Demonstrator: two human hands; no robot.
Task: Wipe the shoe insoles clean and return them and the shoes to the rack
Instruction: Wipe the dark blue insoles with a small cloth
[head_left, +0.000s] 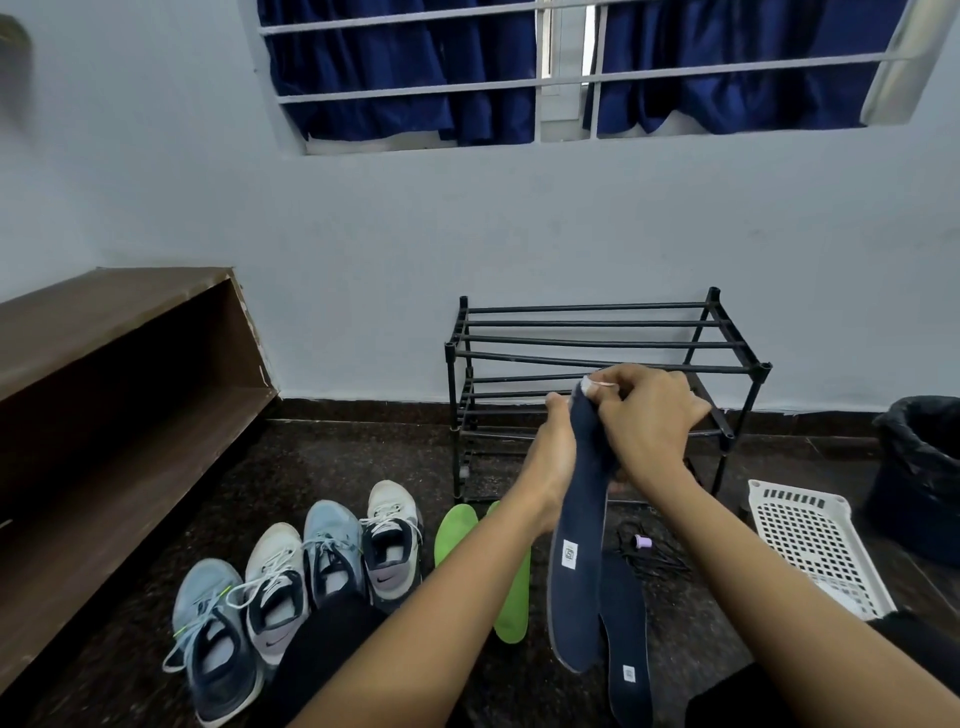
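Gripping navy insole (576, 597) in left grip (551, 457), right grip (649, 421) pinching wipe (593, 385) atop it

One head-worn wide-angle view, forward and down, close above the hands (649, 421), toward the rack (597, 342) and wall (467, 234).

Matt black metal rack (597, 340), speckled polished stone floor (337, 467), cloth-topped navy insole (576, 571).

A navy insole (576, 571), white wipe (592, 385) at its top end, is held upright before the black rack (597, 358), its twin (626, 618) on the floor (363, 457) beside two green insoles (456, 527) and four sneakers (332, 545).
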